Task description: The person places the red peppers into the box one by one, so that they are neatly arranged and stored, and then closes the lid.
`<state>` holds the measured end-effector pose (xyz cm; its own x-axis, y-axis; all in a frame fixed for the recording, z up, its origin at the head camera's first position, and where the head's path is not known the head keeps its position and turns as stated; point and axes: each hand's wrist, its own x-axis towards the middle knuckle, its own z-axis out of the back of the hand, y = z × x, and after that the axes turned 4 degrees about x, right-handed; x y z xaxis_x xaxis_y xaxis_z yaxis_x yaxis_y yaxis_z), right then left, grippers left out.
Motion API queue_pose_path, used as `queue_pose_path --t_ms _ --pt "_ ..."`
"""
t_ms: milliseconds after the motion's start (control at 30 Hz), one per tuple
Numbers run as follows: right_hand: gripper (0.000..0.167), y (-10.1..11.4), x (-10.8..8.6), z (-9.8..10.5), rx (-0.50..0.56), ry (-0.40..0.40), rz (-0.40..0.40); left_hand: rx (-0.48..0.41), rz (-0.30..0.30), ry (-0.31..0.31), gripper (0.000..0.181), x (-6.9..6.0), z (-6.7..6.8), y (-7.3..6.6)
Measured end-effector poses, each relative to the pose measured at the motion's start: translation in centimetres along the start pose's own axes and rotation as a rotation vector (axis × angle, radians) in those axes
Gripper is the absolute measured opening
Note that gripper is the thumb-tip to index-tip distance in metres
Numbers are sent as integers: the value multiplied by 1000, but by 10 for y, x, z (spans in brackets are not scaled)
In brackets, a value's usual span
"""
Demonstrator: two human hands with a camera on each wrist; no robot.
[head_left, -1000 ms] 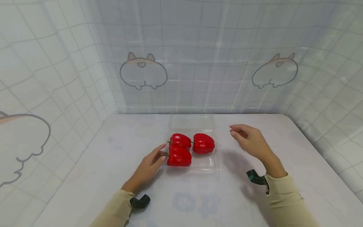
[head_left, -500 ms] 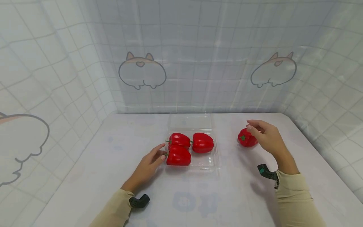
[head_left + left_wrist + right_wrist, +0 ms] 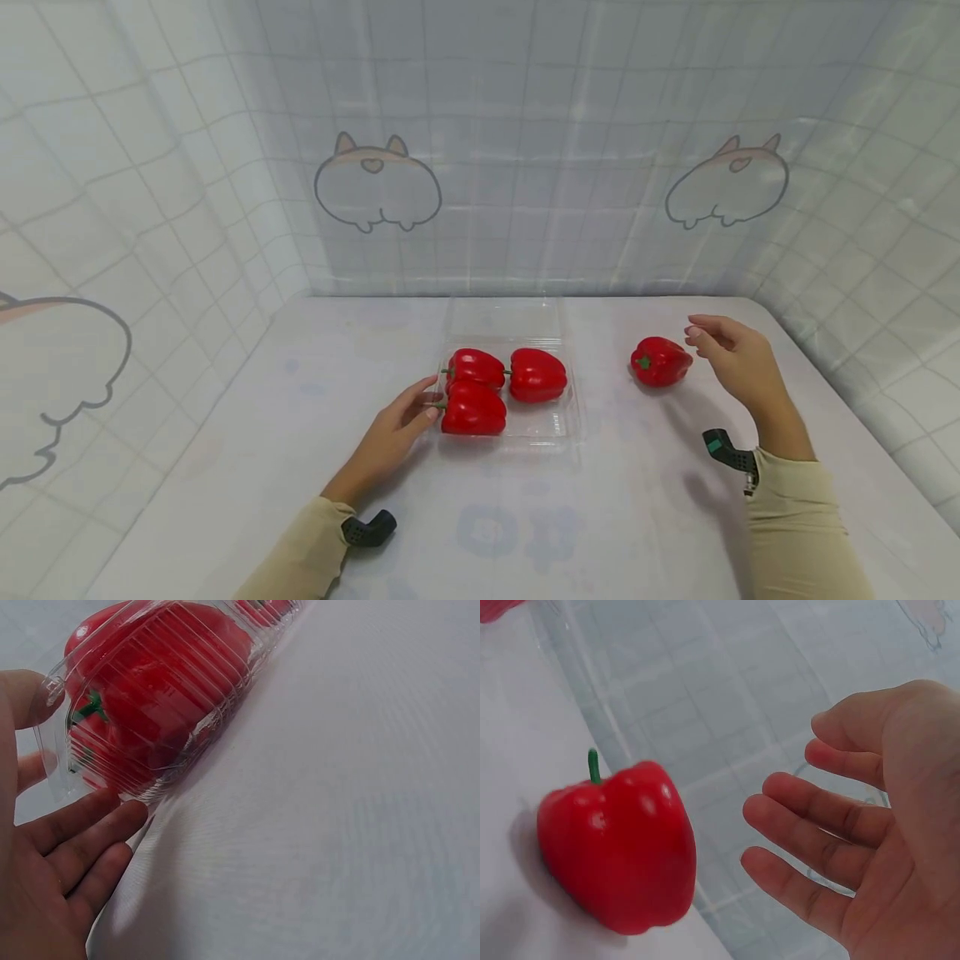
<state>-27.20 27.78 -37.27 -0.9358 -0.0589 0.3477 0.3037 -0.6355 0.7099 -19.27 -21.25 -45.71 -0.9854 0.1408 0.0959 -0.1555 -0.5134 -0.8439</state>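
Note:
A clear plastic clamshell box (image 3: 536, 427) lies with its lid (image 3: 506, 318) folded back, and holds three red bell peppers (image 3: 474, 408). My left hand (image 3: 390, 429) rests at the box's left edge; in the left wrist view its thumb and fingers (image 3: 90, 855) touch the rim and lower side, spread rather than pinching. Another red bell pepper (image 3: 660, 362) lies on its side on the table, right of the box. Just beyond it hovers my right hand (image 3: 738, 358), holding nothing. The right wrist view shows this pepper (image 3: 619, 847) apart from the loosely bent fingers (image 3: 802, 892).
A white cloth covers the table (image 3: 480, 517). Tiled-pattern curtains (image 3: 525, 167) with cartoon animal prints enclose the back and both sides. A dark wrist camera is strapped at each cuff (image 3: 367, 528). The box's right front corner holds no pepper.
My right hand has moved right, away from the box, past the loose pepper. That pepper was mostly hidden by the hand earlier and now shows fully. The left hand has stayed put.

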Motion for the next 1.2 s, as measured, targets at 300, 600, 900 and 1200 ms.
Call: queue_pose_path --t_ms 300,600,900,1200 --pt "47 -8 0 0 22 19 -50 -22 -13 -3 59 -3 0 1" --pt "51 -20 1 -4 50 126 -76 -34 -78 7 59 -1 1 5" --pt "53 -34 -1 -12 140 176 -99 -29 -89 21 60 0 1 6" --pt "59 -42 0 -22 160 223 -98 -28 -96 35 60 1 1 5"
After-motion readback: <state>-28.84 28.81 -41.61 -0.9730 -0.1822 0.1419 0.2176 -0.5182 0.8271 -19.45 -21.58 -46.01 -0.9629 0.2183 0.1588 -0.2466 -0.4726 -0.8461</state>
